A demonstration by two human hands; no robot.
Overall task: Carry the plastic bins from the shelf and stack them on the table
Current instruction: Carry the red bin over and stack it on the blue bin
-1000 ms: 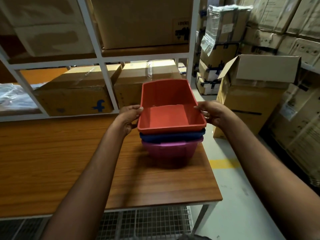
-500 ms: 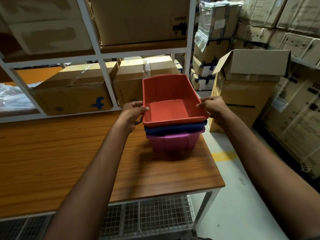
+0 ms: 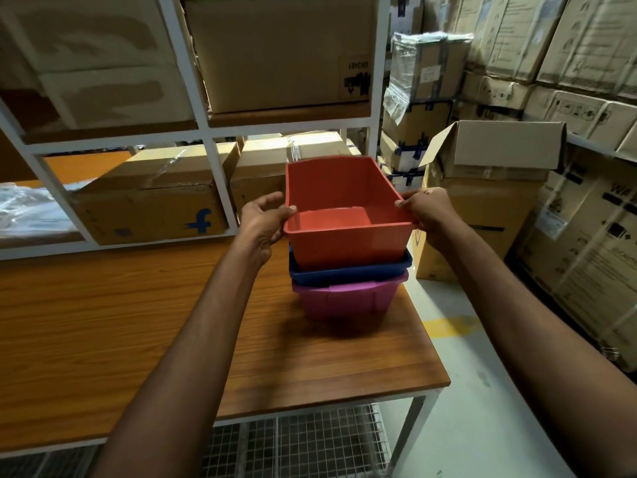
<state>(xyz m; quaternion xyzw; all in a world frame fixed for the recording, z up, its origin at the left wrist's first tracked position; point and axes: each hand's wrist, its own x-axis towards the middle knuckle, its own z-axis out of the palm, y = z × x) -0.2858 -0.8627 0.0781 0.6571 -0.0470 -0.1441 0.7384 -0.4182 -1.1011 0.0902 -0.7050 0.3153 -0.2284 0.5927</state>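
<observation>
A red plastic bin (image 3: 344, 215) is held by its rim on both sides, my left hand (image 3: 263, 219) on its left edge and my right hand (image 3: 429, 210) on its right edge. Its base sits partly inside a dark blue bin (image 3: 348, 272), with much of its red wall showing above the blue rim. The blue bin is nested in a pink bin (image 3: 346, 300) that stands on the wooden table (image 3: 138, 322) near its right end.
A white shelf frame (image 3: 213, 167) with cardboard boxes (image 3: 151, 198) runs along the table's far side. An open carton (image 3: 482, 188) and stacked boxes stand on the floor to the right. A wire mesh shelf (image 3: 293, 443) lies under the table.
The red bin sat nested down in the blue bin; now it stands higher, with more of its wall showing. Both hands kept hold of its rim.
</observation>
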